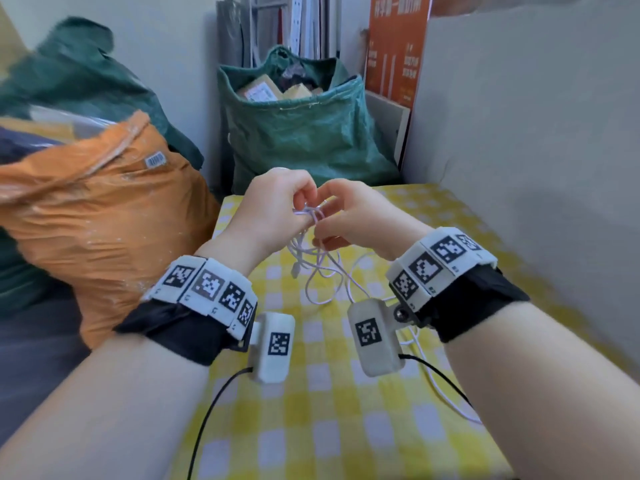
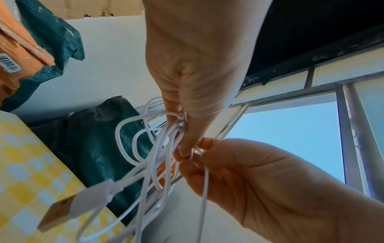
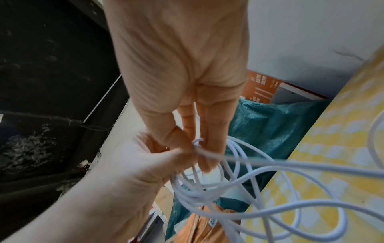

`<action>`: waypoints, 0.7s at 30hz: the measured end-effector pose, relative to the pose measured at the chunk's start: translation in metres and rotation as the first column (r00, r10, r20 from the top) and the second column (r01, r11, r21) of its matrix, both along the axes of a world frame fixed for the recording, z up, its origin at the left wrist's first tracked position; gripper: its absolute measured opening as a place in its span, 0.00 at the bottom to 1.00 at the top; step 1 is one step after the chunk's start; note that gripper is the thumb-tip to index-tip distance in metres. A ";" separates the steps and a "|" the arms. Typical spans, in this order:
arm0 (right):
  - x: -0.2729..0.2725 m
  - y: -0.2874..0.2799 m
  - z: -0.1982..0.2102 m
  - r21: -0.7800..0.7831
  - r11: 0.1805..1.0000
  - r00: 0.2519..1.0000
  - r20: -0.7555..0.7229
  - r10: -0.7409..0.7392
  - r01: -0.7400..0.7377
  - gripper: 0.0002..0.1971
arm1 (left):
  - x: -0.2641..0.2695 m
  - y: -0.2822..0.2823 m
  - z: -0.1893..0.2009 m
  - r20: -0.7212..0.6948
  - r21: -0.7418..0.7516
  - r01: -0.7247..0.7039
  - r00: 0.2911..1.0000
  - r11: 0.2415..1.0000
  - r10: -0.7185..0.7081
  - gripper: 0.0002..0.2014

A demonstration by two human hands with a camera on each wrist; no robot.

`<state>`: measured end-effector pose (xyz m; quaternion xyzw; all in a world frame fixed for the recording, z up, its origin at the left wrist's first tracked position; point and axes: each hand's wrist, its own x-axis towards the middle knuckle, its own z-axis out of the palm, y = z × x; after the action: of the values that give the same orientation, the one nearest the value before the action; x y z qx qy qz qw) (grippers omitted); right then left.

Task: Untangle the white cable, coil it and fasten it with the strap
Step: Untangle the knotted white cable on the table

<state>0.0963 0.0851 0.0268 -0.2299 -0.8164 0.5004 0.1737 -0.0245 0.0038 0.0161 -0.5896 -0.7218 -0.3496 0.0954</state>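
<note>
Both hands' fingers pinching tangled white cable, left hand, right hand, loops hanging downward, USB plug dangling.

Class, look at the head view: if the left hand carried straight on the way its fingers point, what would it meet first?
Probably the right hand: the left hand points at it across the knot of white cable that both pinch. Depth is unclear.

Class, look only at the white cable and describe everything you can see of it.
The white cable is thin, round and smooth, plastic by its look, and tangled in loose loops. Its knotted top is pinched between the left hand and the right hand, above the yellow checked tablecloth. Loops hang down and trail onto the cloth. One end carries a white USB plug with a metal tip.
</note>
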 end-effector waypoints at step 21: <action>0.060 0.046 0.016 -0.083 0.746 0.734 -0.132 -0.666 0.661 0.05 | -0.073 -0.059 -0.017 -0.094 -0.343 -0.467 0.880 0.815 0.465 0.08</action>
<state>0.1560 0.1313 0.0424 -0.4691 -0.6572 0.4343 0.3992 -0.0972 -0.0554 -0.0010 -0.4034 -0.8948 -0.1775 0.0719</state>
